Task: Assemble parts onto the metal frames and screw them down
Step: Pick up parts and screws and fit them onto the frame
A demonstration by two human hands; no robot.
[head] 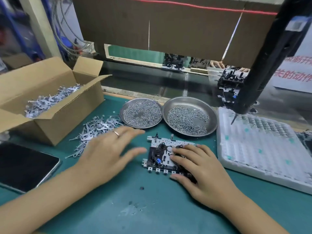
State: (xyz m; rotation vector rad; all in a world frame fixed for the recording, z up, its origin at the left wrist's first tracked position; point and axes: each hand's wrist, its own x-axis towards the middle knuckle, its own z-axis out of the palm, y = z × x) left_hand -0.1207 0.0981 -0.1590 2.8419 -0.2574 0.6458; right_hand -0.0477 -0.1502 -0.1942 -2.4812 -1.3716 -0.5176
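Here, two screw dishes (189, 100); one metal frame (160, 152) under right hand (199, 169).

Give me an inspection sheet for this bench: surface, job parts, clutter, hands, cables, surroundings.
Surface: green mat, small debris near the front.
Job's things: metal frame flat on the mat; two steel dishes of screws; loose grey levers beside an open cardboard box of more; white tray at right.
Clutter: dark phone at the left edge.
Hands: left hand open, blurred, above the mat beside the levers; right hand resting on the frame, fingers spread.
Cables: grey bundle behind the box; red cord overhead.
Surroundings: black screwdriver hanging at right; conveyor behind.
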